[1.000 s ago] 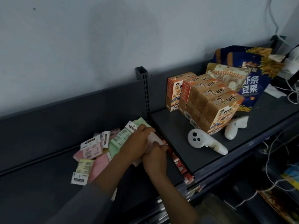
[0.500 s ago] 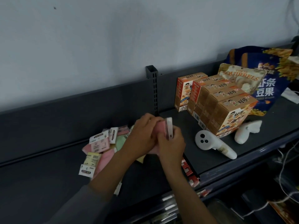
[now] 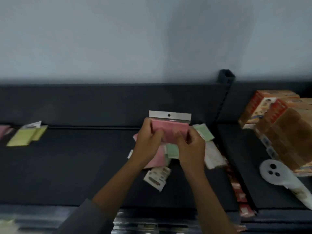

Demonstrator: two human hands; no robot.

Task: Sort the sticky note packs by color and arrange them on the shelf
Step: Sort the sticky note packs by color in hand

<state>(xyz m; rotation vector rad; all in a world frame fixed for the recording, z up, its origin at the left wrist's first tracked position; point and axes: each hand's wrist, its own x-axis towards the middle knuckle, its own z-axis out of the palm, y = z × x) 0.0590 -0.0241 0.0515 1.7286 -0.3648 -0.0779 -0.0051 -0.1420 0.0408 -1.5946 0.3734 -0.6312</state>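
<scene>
A: Item one, pink pack (image 3: 170, 130)?
B: Raised above the dark shelf (image 3: 67, 166), white hang tab up; left hand (image 3: 148, 142) and right hand (image 3: 190, 147) each pinch a side, fingers curled on it.
A: Stock beneath?
B: Loose pile (image 3: 168, 154) of pink and green packs. Yellow packs (image 3: 25, 135) far left. Snack boxes (image 3: 278, 125) and white controller (image 3: 276, 174) right

A pale grey wall (image 3: 118, 39) rises behind the dark shelf's back panel (image 3: 84, 105); a slotted upright post (image 3: 225, 78) stands far right, dimly lit.
</scene>
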